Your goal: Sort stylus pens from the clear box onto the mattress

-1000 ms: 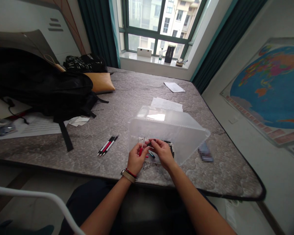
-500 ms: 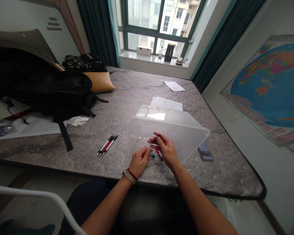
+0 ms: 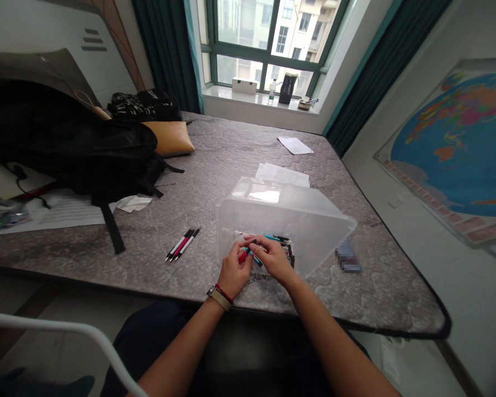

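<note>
My left hand is closed around a red pen barrel. Fingers of my right hand pinch a dark pen part at the barrel's upper end; the two pieces meet, though my fingers hide the joint. Both hands are at the mouth of a clear plastic box lying on its side. Teal and black pen parts lie inside it, partly covered by my right hand. To the left, several assembled pens, white, black and red, rest side by side.
A black backpack with hanging straps fills the left side, near a tan pouch. Paper sheets lie behind the box. A blurred-out object sits at its right on the grey quilted surface.
My right hand has lowered and come closer to my left, bringing the dark part onto the red barrel. The thin piece between them no longer shows. More pen parts in the box are visible.
</note>
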`<state>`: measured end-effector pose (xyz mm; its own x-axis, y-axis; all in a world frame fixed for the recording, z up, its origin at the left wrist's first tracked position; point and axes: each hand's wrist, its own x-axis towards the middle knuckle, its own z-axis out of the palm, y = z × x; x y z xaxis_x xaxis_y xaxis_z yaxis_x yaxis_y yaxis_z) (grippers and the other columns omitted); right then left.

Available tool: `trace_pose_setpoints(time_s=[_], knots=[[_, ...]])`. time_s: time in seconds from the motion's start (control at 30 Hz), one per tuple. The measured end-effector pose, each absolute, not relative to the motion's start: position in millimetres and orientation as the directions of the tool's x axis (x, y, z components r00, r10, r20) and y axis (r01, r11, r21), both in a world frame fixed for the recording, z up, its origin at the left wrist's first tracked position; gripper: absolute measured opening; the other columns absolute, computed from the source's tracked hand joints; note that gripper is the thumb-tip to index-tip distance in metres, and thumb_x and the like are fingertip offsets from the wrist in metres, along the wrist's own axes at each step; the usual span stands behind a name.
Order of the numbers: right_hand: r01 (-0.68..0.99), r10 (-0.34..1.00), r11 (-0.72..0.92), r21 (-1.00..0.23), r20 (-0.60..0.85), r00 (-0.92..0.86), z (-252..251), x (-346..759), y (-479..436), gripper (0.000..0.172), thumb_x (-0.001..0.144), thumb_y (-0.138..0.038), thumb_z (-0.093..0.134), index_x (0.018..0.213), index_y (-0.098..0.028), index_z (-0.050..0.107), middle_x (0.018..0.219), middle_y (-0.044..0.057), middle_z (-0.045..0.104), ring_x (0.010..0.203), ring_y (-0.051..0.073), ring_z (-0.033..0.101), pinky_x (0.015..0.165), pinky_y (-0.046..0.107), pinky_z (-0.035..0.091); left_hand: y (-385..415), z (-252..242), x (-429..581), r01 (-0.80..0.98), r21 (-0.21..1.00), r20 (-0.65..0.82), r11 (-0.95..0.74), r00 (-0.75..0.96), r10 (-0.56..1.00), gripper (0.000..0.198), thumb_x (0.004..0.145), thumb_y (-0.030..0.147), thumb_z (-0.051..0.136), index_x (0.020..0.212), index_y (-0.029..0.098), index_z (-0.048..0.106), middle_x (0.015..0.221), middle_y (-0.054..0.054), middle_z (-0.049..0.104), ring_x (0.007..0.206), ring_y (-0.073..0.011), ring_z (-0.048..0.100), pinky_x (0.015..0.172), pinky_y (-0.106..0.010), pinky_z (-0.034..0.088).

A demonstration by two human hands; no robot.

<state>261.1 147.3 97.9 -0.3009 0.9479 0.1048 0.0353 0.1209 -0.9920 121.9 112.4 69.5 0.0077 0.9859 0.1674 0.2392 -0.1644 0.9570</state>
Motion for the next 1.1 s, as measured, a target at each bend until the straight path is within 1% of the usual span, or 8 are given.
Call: trace_pose_setpoints(time_s=[0.2, 0.33, 0.5, 0.57, 0.67, 0.83, 1.0, 1.1], knots=[[-0.001, 0.949, 0.116, -0.993, 0.111, -0.295, 95, 259, 146, 0.021, 0.081, -0.041, 0.066, 0.091, -0.024, 0.074, 0.112, 0.006, 0.069, 0.113, 0.026, 0.057, 0.096, 0.041, 0.044, 110, 67, 122, 0.148, 0.971, 0.183, -0.187, 0.041, 0.982, 0.031, 0.087, 0.016, 0.048, 0.118, 0.02, 0.045, 0.079, 0.001, 0.068, 0.07, -0.0138, 0.064, 0.07, -0.026, 0.048], [0.004, 0.965, 0.099, -0.995, 0.095, -0.244, 84, 256, 146, 0.02, 0.079, -0.042, 0.069, 0.083, -0.022, 0.07, 0.115, 0.008, 0.065, 0.104, 0.025, 0.059, 0.083, 0.036, 0.049, 108, 63, 123, 0.106, 0.976, 0.185, -0.189, 0.052, 0.981, 0.036, 0.088, 0.012, 0.042, 0.124, 0.02, 0.039, 0.098, -0.004, 0.069, 0.09, -0.0161, 0.066, 0.087, -0.034, 0.049], [0.044, 0.986, 0.117, -0.992, 0.111, -0.125, 72, 259, 152, 0.029, 0.073, -0.04, 0.075, 0.07, -0.02, 0.055, 0.093, 0.003, 0.067, 0.088, 0.019, 0.06, 0.081, 0.032, 0.047, 107, 65, 130, 0.11, 0.953, 0.266, -0.281, 0.133, 0.955, 0.043, 0.091, 0.014, 0.043, 0.133, 0.019, 0.037, 0.132, -0.011, 0.055, 0.123, -0.0191, 0.053, 0.105, -0.038, 0.04], [0.054, 0.989, 0.112, -0.992, 0.105, -0.104, 69, 261, 155, 0.032, 0.072, -0.041, 0.076, 0.067, -0.02, 0.052, 0.086, 0.002, 0.067, 0.082, 0.017, 0.059, 0.079, 0.031, 0.046, 106, 69, 134, 0.119, 0.942, 0.296, -0.314, 0.149, 0.944, 0.044, 0.093, 0.017, 0.042, 0.136, 0.02, 0.036, 0.141, -0.011, 0.049, 0.129, -0.0195, 0.048, 0.108, -0.038, 0.038], [0.032, 0.993, 0.076, -0.997, 0.073, -0.093, 67, 262, 156, 0.033, 0.071, -0.044, 0.076, 0.067, -0.019, 0.054, 0.086, 0.002, 0.067, 0.08, 0.017, 0.058, 0.076, 0.029, 0.046, 106, 71, 137, 0.143, 0.949, 0.267, -0.281, 0.11, 0.957, 0.04, 0.095, 0.023, 0.041, 0.135, 0.021, 0.041, 0.133, -0.01, 0.056, 0.121, -0.0206, 0.054, 0.102, -0.037, 0.043], [-0.033, 0.992, -0.038, -0.999, -0.034, -0.12, 70, 265, 156, 0.03, 0.071, -0.045, 0.076, 0.081, -0.019, 0.064, 0.084, 0.002, 0.067, 0.078, 0.017, 0.06, 0.072, 0.03, 0.05, 107, 66, 135, 0.196, 0.964, 0.173, -0.18, 0.055, 0.983, 0.029, 0.096, 0.033, 0.045, 0.119, 0.021, 0.056, 0.101, -0.007, 0.07, 0.091, -0.0207, 0.066, 0.083, -0.034, 0.049], [-0.295, 0.975, -0.164, -0.942, -0.108, -0.197, 83, 274, 156, 0.037, 0.077, -0.045, 0.071, 0.107, -0.025, 0.065, 0.115, 0.005, 0.066, 0.1, 0.02, 0.062, 0.079, 0.032, 0.053, 110, 65, 133, 0.147, 0.979, 0.138, -0.142, 0.037, 0.99, 0.029, 0.095, 0.039, 0.045, 0.115, 0.022, 0.056, 0.083, -0.002, 0.069, 0.06, -0.0148, 0.059, 0.062, -0.028, 0.046], [-0.329, 0.953, -0.203, -0.922, -0.109, -0.282, 84, 274, 155, 0.04, 0.072, -0.039, 0.077, 0.108, -0.023, 0.067, 0.107, 0.006, 0.07, 0.095, 0.02, 0.065, 0.08, 0.032, 0.053, 110, 66, 133, 0.152, 0.977, 0.147, -0.151, 0.036, 0.988, 0.03, 0.095, 0.04, 0.045, 0.114, 0.02, 0.058, 0.076, -0.001, 0.067, 0.056, -0.0141, 0.056, 0.058, -0.026, 0.043]])
